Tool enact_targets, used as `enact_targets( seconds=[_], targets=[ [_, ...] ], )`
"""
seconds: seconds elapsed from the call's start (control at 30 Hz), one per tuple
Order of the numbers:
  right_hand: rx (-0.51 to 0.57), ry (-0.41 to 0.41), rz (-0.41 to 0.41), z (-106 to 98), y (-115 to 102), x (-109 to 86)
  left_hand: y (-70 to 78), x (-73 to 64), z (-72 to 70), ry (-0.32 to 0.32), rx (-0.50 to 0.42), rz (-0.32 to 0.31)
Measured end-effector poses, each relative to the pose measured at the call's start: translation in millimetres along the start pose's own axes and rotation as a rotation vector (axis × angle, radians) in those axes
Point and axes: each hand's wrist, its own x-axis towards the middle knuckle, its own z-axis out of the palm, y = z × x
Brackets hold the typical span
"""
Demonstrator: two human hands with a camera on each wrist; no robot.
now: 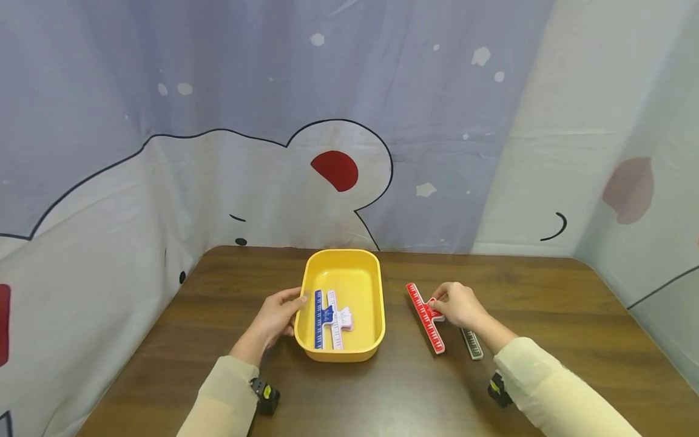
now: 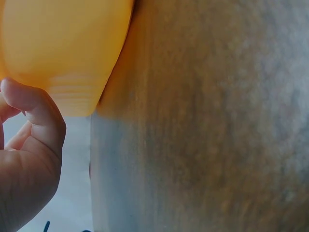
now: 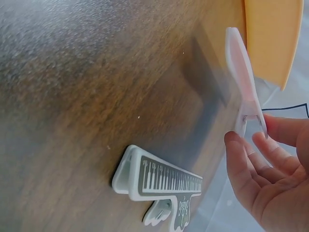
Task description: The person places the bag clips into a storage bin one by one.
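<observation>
In the head view my left hand (image 1: 278,314) grips the left rim of a yellow plastic tray (image 1: 378,331), thumb over the edge. Inside the tray lie a blue clip (image 1: 319,318) and a white clip (image 1: 335,321), both long with a piano-key print, side by side. My right hand (image 1: 461,305) pinches the handle of a red piano-key clip (image 1: 426,318); the right wrist view shows this clip (image 3: 239,67) edge-on, raised off the table. Below that hand a dark grey piano-key clip (image 3: 169,179) rests on the table, partly hidden in the head view.
The brown wooden table (image 1: 349,406) reaches back to a printed curtain (image 1: 437,121) hanging behind it and along its sides. A dark wrist camera (image 1: 265,396) is strapped at the left sleeve, another (image 1: 499,389) at the right.
</observation>
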Motion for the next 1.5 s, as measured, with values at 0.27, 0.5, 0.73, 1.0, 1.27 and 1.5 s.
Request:
enact_targets(
  seconds=[0.27,0.5,0.73,1.0,1.27,1.5],
  targets=[
    [0.02,-0.003,0.002,4.0,-4.8,-2.7,-2.6,-3.2,-0.1,0.004,0.007,-0.009],
    [0.016,0.003,-0.012,3.9,-8.4,-2.0,-4.2,-2.5,0.2,0.006,0.005,-0.009],
    [0.024,0.005,-0.017,3.2,-11.2,1.6,-2.5,-1.5,0.4,0.003,-0.004,-0.007],
    [0.033,0.032,-0.023,4.6,-13.7,3.8,-0.7,-2.2,0.0,-0.004,-0.002,0.004],
    [0.048,0.044,-0.027,3.8,-17.4,5.1,-0.5,-1.3,-0.3,-0.004,-0.01,0.006],
    [0.057,0.041,-0.048,3.6,-19.2,5.9,-1.7,0.2,-0.3,0.0,-0.016,0.008]
  ],
)
